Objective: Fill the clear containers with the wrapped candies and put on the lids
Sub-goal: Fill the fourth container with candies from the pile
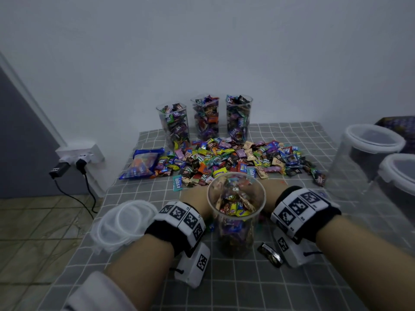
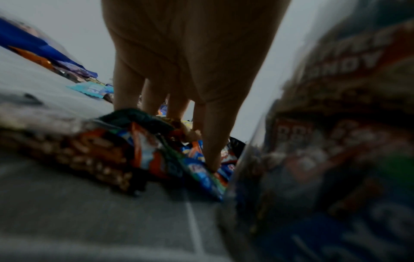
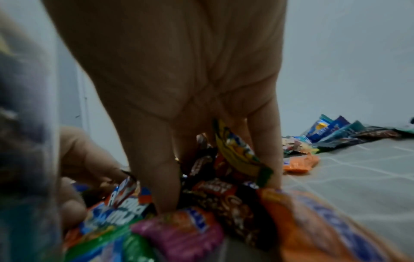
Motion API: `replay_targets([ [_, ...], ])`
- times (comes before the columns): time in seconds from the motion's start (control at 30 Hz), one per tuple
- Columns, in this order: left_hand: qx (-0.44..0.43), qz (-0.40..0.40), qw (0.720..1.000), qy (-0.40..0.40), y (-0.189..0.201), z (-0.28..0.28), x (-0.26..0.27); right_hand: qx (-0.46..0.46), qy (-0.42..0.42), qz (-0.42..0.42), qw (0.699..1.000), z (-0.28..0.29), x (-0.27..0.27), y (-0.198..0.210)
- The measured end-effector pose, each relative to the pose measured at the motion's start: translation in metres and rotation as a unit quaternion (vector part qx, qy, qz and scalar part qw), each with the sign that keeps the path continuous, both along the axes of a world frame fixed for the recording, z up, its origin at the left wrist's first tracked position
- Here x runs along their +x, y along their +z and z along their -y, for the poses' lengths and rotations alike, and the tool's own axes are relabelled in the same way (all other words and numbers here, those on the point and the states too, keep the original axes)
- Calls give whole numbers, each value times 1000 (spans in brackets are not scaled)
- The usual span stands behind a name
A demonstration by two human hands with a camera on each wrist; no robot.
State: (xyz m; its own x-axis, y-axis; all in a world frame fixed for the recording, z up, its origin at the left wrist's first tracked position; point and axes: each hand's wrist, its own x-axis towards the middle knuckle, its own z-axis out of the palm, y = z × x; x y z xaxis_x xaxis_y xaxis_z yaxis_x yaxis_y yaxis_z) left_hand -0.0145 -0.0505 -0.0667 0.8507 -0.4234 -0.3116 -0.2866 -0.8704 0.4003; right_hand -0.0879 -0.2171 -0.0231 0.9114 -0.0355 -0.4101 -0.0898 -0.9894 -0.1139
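A clear container (image 1: pixel 236 221), partly filled with wrapped candies, stands open near the table's front edge. Behind it lies the loose candy pile (image 1: pixel 235 158). My left hand (image 2: pixel 192 134) reaches past the container's left side, with thumb and fingers closed round a few candies at the pile's near edge. My right hand (image 3: pixel 212 177) reaches past the right side and grips a clump of candies, a yellow wrapper (image 3: pixel 237 152) sticking up between its fingers. In the head view the container hides both sets of fingertips. A stack of clear lids (image 1: pixel 123 223) lies to the left.
Three full containers (image 1: pixel 206 117) without lids stand at the back against the wall. A blue bag (image 1: pixel 143 162) lies left of the pile. Two large white-rimmed tubs (image 1: pixel 372 140) stand at the right edge. A dark candy (image 1: pixel 269 252) lies near my right wrist.
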Motion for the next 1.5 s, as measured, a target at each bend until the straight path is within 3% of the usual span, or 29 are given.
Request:
replay_targets([
  [0.27,16,46,998,-29,25,0,-17,-10,10,36,999,-3,-12,11],
  [0.37,2,113,990,-88,29,-3,-24,-29,2,47,998,-3,-16,14],
  [0.5,-11,133,988,-75,32,-8,-25,-2,-21,77,997,-5,-27,20],
  [0.7,-182,127,975,-2,56,-18,-43,60,-59,145,986,-1,-39,31],
  [1.03,-312,151,936,57,94,-27,-55,199,-90,316,923,3,-58,75],
  [1.2,-379,130,913,78,105,-30,-60,262,-45,356,896,-14,-74,108],
  [1.5,-398,133,906,59,109,-35,-66,236,58,304,921,-46,-89,111],
])
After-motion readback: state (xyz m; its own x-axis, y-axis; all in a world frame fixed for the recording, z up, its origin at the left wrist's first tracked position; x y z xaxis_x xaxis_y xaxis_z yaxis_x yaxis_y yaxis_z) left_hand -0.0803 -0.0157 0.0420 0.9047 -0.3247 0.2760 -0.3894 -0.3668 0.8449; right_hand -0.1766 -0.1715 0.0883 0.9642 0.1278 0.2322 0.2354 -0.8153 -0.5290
